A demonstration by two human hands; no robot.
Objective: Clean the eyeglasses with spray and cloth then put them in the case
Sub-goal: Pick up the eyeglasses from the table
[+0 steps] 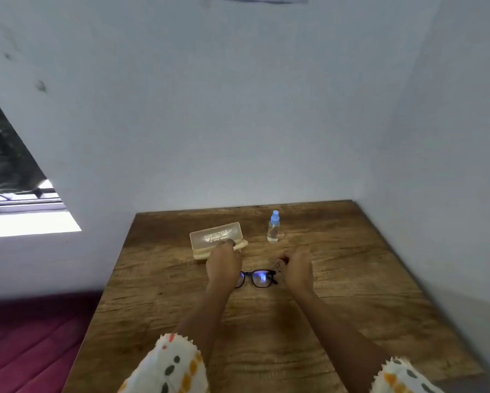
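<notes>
Eyeglasses (256, 277) lie on the table (351, 307) between both hands. The case (217, 236) sits behind them to the left. The left hand (224, 262) is laid at the case's front edge, fingers bent, and a grip cannot be confirmed. The right hand (296, 268) is just right of the frame with fingers curled; whether anything is held cannot be told. The spray bottle (273, 228) stands upright behind-right.

Risk judged: the frame could be dragged by the left wrist passing over it, or the bottle toppled by a reach.

Left hand (223, 262) palm-down with fingers stretched forward, right hand (296, 268) level beside it, fingers curled inward.
</notes>
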